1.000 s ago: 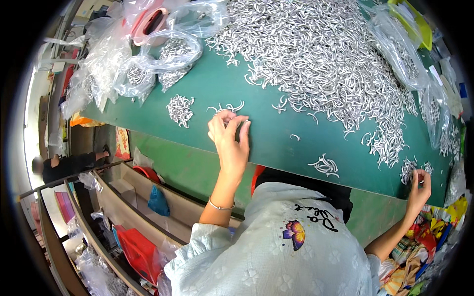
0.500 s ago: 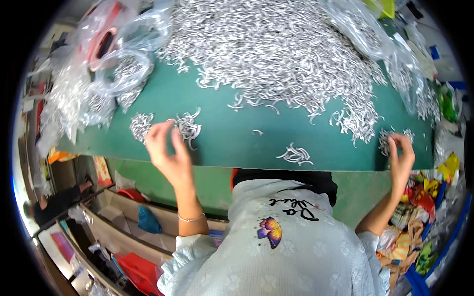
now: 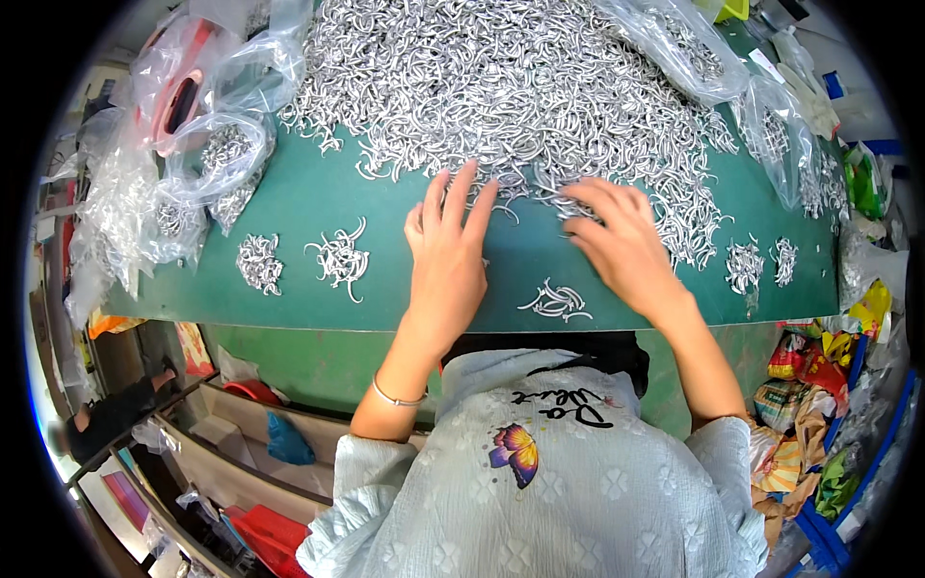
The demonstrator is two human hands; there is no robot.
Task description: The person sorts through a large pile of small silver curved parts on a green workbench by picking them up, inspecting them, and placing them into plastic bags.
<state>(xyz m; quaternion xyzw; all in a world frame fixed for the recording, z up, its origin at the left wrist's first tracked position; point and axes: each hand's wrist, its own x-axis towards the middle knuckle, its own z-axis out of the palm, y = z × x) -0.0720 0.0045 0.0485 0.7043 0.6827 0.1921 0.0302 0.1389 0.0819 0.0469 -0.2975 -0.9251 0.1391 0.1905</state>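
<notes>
A wide heap of small curved silvery metal pieces [image 3: 501, 87] spreads over the far half of the green table [image 3: 337, 197]. At the heap's near edge, my left hand [image 3: 448, 250] has its fingers spread, their tips by the loose pieces, with nothing seen in its grasp. My right hand [image 3: 621, 241] is to its right, fingers apart and bent, reaching into the edge of the heap; what lies under its fingertips is partly hidden. Between my wrists and near the table's front edge lies a little pile of pieces [image 3: 557, 301].
Two small piles [image 3: 260, 263] sit at the left and two more [image 3: 744, 266] at the right. Clear plastic bags [image 3: 226, 144] of pieces lie on both sides. Below the left of the table stands a wooden drawer frame [image 3: 241, 453]; colourful packets [image 3: 809, 376] lie at the lower right.
Both hands have moved inward and away from me, from the small side piles to the near edge of the big heap. Their fingers have spread. The side piles are now uncovered.
</notes>
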